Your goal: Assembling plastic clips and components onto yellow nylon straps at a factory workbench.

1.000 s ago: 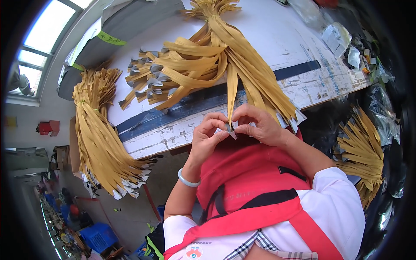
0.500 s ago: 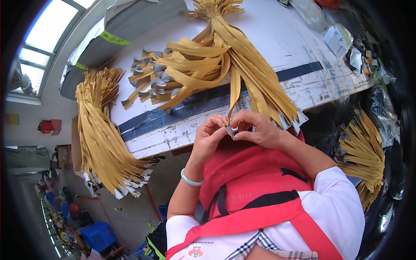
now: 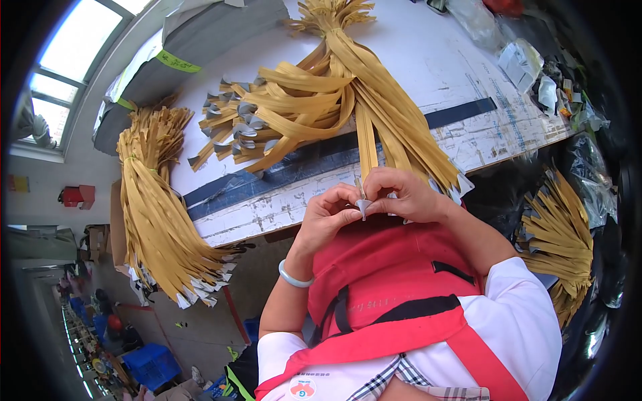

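My left hand and my right hand meet at the table's front edge, above the red apron. Fingers and thumbs of both are pinched on the small grey end tab of one mustard-yellow zipper tape. That tape runs up from my fingers to a tied bundle of zipper tapes on the table. To the left of my hands, several tapes with curled grey ends fan out. On the right, others from the bundle hang over the edge with white ends.
The white worktable has a worn front edge and a dark strip. A second tied bundle hangs over its left end. More yellow tapes lie at the right, near clear plastic bags. A grey roll sits far left.
The grey tab has turned and moved slightly right and down between my fingers. The tape leading to it now hangs straighter and flatter. Both hands stay close together.
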Tool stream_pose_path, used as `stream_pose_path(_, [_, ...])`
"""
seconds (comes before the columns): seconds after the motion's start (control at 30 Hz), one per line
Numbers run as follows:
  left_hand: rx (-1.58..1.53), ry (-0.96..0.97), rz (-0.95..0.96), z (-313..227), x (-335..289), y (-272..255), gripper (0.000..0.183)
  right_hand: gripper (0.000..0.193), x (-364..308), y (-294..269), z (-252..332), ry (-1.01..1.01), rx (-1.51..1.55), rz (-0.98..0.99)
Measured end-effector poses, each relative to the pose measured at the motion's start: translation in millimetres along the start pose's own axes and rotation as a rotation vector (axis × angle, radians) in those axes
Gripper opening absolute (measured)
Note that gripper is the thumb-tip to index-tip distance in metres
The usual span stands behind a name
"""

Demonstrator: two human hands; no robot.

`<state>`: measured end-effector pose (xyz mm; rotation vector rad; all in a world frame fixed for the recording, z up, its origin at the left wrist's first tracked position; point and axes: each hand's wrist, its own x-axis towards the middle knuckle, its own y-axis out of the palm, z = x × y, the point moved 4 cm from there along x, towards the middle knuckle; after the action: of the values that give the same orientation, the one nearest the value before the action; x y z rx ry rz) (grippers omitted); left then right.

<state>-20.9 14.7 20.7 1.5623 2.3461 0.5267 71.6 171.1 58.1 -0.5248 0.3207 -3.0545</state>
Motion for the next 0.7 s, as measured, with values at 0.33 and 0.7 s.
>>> stream_pose_path(0.33, [0.514,0.373,-0.407,-4,4,6,0.012,0.017,16,11,-11,0.259,-0.125,-0.206])
stream_pose_path(0.7, [0.411,0.272,-0.209,-11,-2,-11,0.014,0.006,16,10,-16,0.069,-0.083,-0.207])
